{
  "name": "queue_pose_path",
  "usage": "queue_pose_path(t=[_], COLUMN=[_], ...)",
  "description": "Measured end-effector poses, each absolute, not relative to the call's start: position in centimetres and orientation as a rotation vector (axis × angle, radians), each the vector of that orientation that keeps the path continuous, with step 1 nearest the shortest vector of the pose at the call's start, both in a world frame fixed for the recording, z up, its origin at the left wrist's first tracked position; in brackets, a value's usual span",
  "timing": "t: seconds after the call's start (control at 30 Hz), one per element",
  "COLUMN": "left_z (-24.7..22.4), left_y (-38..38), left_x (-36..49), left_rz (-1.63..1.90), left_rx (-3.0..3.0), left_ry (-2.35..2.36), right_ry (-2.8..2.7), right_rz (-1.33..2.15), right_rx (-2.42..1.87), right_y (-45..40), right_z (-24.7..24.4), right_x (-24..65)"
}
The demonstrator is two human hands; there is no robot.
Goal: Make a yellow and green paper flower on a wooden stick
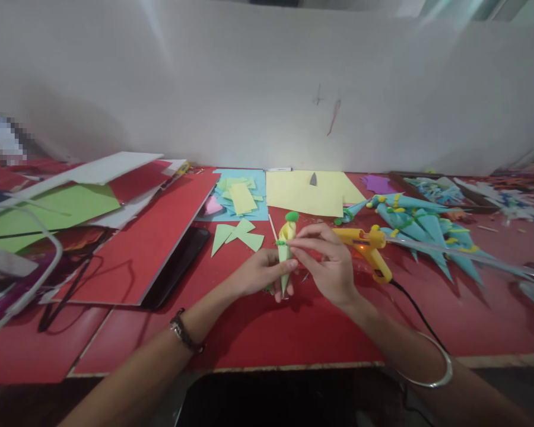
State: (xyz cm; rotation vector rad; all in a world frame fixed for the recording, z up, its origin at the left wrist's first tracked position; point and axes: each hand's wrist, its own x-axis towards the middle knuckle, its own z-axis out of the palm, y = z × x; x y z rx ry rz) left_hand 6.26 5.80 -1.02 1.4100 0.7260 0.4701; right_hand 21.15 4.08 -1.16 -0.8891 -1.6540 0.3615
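A small light-green paper cone [284, 261] stands point down in my left hand [267, 273], whose fingers and thumb wrap round it. From its mouth rises a yellow paper part [287, 230] topped by a round green piece [292, 216]. A green trim [281, 242] runs along the cone's rim. My right hand [327, 261] pinches at that rim from the right, thumb and fingertips together; what exactly lies between them is too small to make out. Just beyond my right hand lies a yellow glue gun [369, 243] with an orange light on and a clear glue stick in its back.
Light-green paper triangles [238, 234] lie left of the cone. Behind are yellow sheets [305, 193] and a blue sheet [260, 210] with paper pieces. Several blue paper cones [431, 231] are piled right. Red board [160, 237] overhangs a black phone-like object [180, 267] at left.
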Motion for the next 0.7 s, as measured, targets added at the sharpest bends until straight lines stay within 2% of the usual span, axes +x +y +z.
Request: queue_pose_path(t=[0.47, 0.7], left_z=[-0.86, -0.77], left_y=[5.61, 5.62], left_x=[6.32, 6.35], left_rz=[0.473, 0.458], left_rx=[1.375, 1.364], left_ry=[0.729, 0.753], right_ry=[-1.652, -1.642], right_rz=[0.450, 0.390], right_rx=[-0.906, -0.938], right_y=[4.28, 4.37], right_z=[-1.26, -1.21], right_x=[21.13, 21.34])
